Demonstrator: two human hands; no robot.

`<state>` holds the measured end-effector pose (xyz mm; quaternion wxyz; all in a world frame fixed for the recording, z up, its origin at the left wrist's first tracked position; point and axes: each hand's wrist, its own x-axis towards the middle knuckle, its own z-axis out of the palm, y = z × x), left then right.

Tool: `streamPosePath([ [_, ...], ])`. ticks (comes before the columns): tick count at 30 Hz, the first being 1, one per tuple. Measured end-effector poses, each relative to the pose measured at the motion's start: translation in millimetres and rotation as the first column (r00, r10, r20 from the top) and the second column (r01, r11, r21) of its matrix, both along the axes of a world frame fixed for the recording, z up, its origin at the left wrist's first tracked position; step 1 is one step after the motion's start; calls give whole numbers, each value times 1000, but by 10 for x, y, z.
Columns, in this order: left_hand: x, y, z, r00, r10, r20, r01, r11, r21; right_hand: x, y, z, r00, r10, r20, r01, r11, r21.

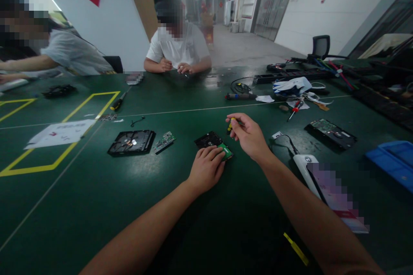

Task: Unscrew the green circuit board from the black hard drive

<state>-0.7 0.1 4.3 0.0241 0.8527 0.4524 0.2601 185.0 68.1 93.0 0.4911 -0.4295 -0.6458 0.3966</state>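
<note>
Black drive (pixel 207 139), by its look a hard drive, lay on the worktop (pixel 129 206), its green board (pixel 228 152) partly under the left hand (pixel 205 167). Best practice, in my judgement: light, steady pressure near the edge, fingertips clear of the tool's path, tool upright. Left hand lay palm down, fingers close together; whether it gripped the edge, could not tell. Right hand (pixel 248 134) hung just beside the drive, thumb and fingers clamped on a yellow-and-black tool (pixel 231 125), tip unclear.
</note>
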Motion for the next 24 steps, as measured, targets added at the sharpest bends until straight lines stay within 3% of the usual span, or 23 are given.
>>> streamPosePath([
  [24,-6,-2,-6,1000,-3,4,3,1000,15,-16,-21,39,1000,3,-28,-3,1000,-9],
])
